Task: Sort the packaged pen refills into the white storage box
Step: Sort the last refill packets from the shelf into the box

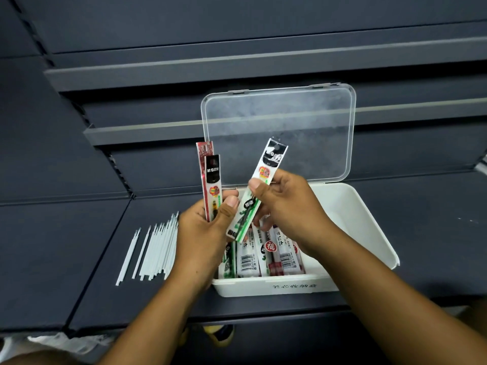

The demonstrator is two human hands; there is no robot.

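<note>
Above the white storage box [369, 219], the left hand [203, 233] grips two refill packets [212, 180] and the right hand [290, 206] pinches a third packet [268, 167] mid-length; all look light, slick and bendy.

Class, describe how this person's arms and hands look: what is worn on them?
The left forearm and right forearm are bare to the picture's edge; no sleeves show. The left hand and right hand wear no gloves, and no watch, bracelet or ring is visible. The visible thumbnails are short.
</note>
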